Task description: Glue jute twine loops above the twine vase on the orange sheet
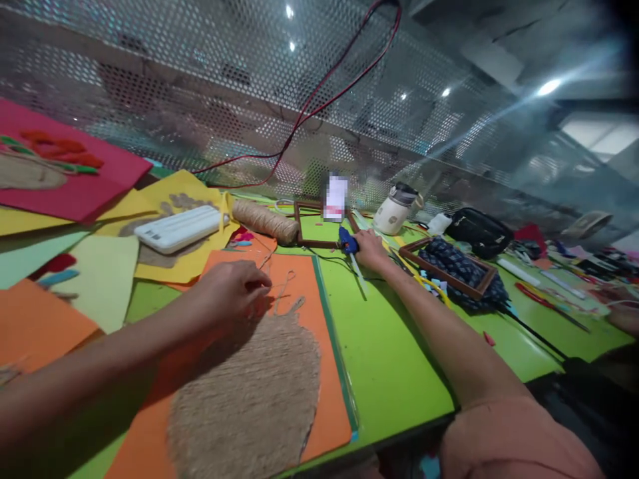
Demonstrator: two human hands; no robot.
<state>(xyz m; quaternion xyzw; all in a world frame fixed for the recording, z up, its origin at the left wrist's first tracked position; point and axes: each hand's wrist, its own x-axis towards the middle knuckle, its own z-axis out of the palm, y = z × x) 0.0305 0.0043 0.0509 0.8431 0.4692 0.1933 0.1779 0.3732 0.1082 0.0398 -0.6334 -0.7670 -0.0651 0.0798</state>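
My left hand (244, 286) is over an orange sheet (329, 399), thumb and fingers closed in a pinch. A thin strand of twine (272, 254) reaches its fingers; the exact grip is partly hidden. Below it, a rounded shape covered in rows of jute twine (254, 392) lies on the sheet, with a loose twine loop (284, 289) at its top. To the right, my right hand (370, 250) is wrapped round a blue glue gun (347, 239), from which a pale glue stick (359, 278) sticks out toward me.
Behind the sheet lie a twine roll (267, 221), a white power bank (182, 228) and a brown frame (319, 243). Coloured papers (110, 266) spread left. Rightward are a bottle (394, 209), another frame (449, 269), an umbrella (464, 299), red scissors (542, 301) and another person's hand (624, 309).
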